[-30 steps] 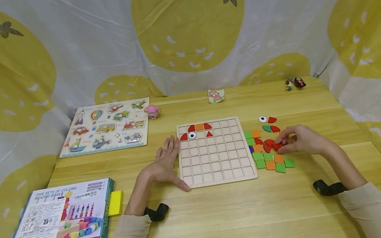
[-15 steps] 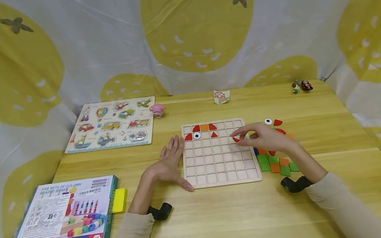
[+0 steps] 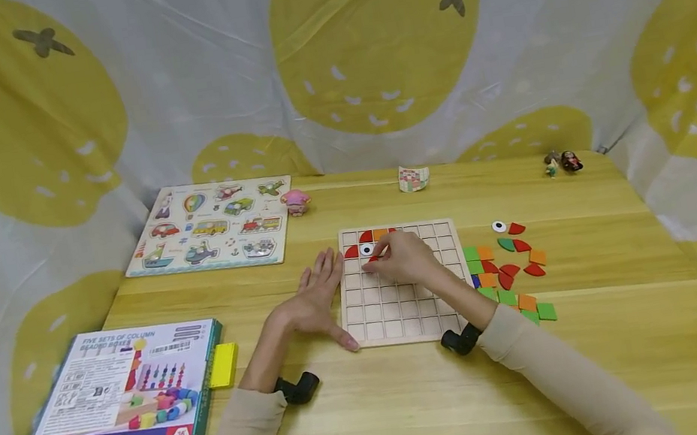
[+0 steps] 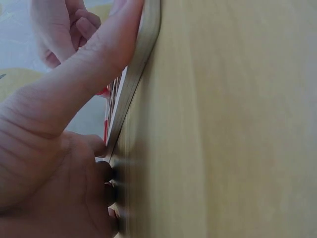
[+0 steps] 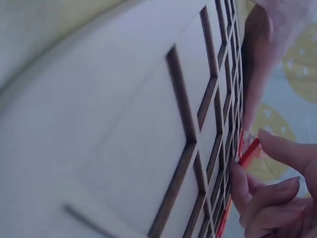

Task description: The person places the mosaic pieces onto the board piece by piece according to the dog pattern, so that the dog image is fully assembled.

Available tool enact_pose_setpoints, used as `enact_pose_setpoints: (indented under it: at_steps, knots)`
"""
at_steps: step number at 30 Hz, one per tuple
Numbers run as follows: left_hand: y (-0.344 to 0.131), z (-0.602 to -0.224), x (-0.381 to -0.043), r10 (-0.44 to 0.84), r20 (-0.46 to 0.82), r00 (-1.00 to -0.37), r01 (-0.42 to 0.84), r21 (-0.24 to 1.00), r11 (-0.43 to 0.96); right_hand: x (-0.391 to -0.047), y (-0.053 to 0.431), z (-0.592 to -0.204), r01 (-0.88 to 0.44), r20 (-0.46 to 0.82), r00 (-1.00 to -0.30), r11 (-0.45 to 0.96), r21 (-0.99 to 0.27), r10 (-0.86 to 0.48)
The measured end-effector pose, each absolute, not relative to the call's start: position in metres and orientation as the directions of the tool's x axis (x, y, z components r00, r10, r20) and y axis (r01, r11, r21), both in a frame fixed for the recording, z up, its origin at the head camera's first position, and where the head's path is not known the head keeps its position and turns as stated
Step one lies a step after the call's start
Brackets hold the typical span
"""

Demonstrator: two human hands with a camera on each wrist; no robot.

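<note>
A right hand (image 3: 404,257) pinches a small red tile (image 5: 249,152) between thumb and finger over a wooden grid board (image 3: 371,311), seen edge-on in the right wrist view; whether it touches the board cannot be told. A round eye tile (image 3: 366,250) lies just beyond the fingertips, and an orange square tile (image 3: 380,234) sits past it in the board's far row. Left of the grip, the left hand (image 3: 316,304) spreads along the board's edge, fingers straight and clasping nothing. Well right of the grip, off the board, lie loose pieces, among them a green square tile (image 3: 547,311) and a second eye tile (image 3: 499,226). The red piece looks light, stiff and thin, its painted faces probably slick, making opposite edges the surest hold, clear of the underside.
</note>
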State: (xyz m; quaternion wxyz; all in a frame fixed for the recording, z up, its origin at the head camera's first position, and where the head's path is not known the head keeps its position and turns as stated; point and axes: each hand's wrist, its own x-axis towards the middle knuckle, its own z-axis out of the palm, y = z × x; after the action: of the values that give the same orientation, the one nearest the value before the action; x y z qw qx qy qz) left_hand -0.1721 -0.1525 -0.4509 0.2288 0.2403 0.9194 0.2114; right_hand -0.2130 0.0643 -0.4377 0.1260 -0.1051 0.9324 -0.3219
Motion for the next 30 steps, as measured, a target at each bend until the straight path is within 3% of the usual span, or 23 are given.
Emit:
enact_pose_setpoints:
  at_steps: [3, 9, 30]
  knots:
    - [-0.151, -0.451, -0.173, 0.537, -0.319, -0.781, 0.346, 0.496, 0.796, -0.214, 0.065, -0.436, -0.111, -0.159, -0.951, 0.774, -0.624, -0.265]
    - [-0.151, -0.451, -0.173, 0.532, -0.322, -0.783, 0.345, 0.487, 0.803, -0.222, 0.07, -0.436, -0.198, -0.147, -0.91, 0.718, -0.667, -0.387]
    - [-0.151, -0.452, -0.172, 0.526, -0.342, -0.779, 0.343, 0.47, 0.813, -0.246, 0.068, -0.448, -0.228, -0.151, -0.855, 0.622, -0.749, -0.496]
